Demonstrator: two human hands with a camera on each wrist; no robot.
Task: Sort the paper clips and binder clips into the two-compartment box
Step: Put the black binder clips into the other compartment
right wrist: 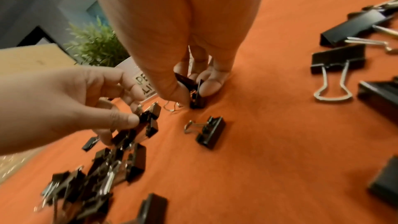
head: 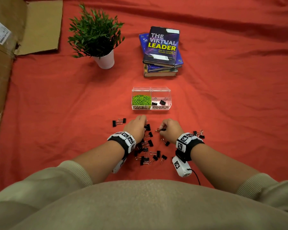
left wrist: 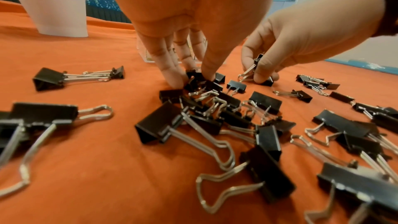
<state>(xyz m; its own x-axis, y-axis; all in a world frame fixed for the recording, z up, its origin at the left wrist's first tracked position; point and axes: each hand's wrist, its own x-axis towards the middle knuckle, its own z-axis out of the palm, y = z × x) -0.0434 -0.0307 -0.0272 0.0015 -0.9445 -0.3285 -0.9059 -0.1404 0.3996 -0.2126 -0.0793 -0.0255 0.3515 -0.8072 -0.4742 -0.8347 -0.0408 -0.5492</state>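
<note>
A clear two-compartment box (head: 151, 108) stands on the red cloth. Its left half holds green paper clips (head: 141, 100); its right half holds two black binder clips (head: 159, 101). Several black binder clips (head: 147, 150) lie heaped between my wrists, in front of the box. My left hand (head: 145, 128) reaches down at the heap's far end, and its thumb and fingers (left wrist: 172, 77) pinch a binder clip (right wrist: 148, 117) there. Just to the right, my right hand (head: 160, 131) pinches another binder clip (right wrist: 196, 98) low on the cloth, with its wire handles sticking out to the left.
A pair of binder clips (head: 119, 122) lies left of my left hand, and a small cluster (head: 199, 133) lies right of my right wrist. Behind the box are a potted plant (head: 96, 35) and stacked books (head: 162, 48). Cardboard (head: 7, 63) lines the left edge.
</note>
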